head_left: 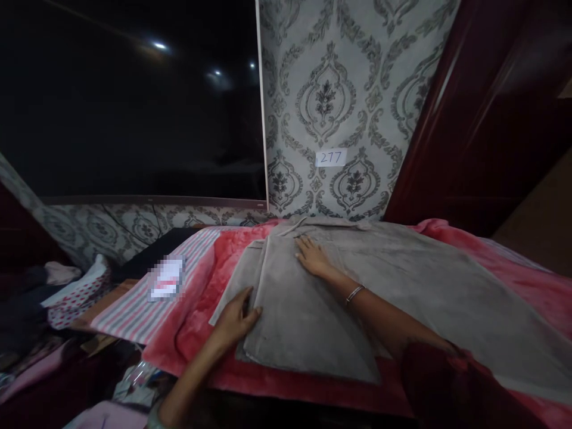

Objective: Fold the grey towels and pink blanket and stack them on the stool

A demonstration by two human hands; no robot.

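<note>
A grey plush cloth lies spread out, its left part folded over in layers. My right hand rests flat on the folded part near its far edge, fingers spread. At the left edge of the fold is my left hand, its thumb and forefinger apart and touching the grey layers; its other fingers are partly hidden. Beneath the grey cloth is a red plush blanket, which shows on both sides and along the front.
A striped cloth with a blurred white label lies to the left. Behind stand a large dark television and a patterned wall with a paper marked 277. Cluttered fabrics, including a red-dotted one, fill the lower left.
</note>
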